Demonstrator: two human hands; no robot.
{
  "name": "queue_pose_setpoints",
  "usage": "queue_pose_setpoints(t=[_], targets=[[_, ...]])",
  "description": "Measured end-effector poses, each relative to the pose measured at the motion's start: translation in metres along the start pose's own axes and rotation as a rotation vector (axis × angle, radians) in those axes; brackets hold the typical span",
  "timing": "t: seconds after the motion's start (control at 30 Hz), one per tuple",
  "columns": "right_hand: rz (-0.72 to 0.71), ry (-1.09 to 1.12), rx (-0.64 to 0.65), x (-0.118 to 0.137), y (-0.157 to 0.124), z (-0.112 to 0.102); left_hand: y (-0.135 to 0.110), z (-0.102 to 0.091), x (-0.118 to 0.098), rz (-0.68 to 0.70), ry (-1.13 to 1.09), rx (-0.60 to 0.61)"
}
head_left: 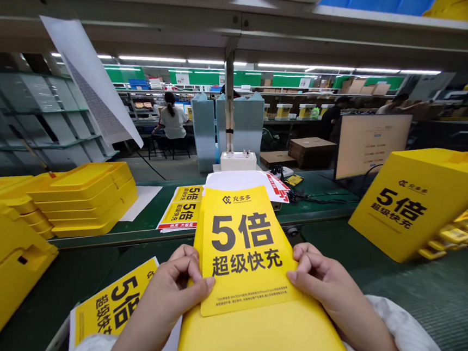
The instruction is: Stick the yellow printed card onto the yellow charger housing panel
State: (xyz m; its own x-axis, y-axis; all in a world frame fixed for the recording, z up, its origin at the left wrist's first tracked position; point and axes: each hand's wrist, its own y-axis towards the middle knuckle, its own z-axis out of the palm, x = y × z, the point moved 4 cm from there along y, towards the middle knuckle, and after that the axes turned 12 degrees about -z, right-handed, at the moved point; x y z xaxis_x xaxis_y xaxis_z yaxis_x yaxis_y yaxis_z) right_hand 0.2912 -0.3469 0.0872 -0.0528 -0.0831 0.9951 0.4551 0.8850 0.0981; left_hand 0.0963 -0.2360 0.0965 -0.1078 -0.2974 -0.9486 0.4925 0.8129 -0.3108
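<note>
Factory benches (163, 90) stretch behind the green surface (147, 225). The left hand (165, 306) and right hand (331, 282) each close their grip on a yellow printed card (248, 248) (fingers and thumbs pinching its edges), which lies on a yellow plastic casing (264, 342).

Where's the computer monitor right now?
In the head view, the computer monitor stands right of centre, just behind the yellow printed display box and beyond the person's right hand.
</note>
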Motion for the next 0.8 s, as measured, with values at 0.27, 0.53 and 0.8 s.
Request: queue_pose_setpoints(t=[0.27, 0.53, 0.8], targets=[[-0.014, -0.051, -0.008, 0.003, 0.002, -0.001, 0.000, 0.000, -0.001, 0.028, 0.010, -0.028], [-0.067, -0.096, 0.017, 0.001, 0.001, 0.000, 0.001, -0.002, 0.001, 0.101, 0.109, -0.021], [-0.028, 0.138, 0.030, -0.008, -0.003, 0.001, 0.004, -0.005, 0.014, 0.069, 0.006, -0.072]])
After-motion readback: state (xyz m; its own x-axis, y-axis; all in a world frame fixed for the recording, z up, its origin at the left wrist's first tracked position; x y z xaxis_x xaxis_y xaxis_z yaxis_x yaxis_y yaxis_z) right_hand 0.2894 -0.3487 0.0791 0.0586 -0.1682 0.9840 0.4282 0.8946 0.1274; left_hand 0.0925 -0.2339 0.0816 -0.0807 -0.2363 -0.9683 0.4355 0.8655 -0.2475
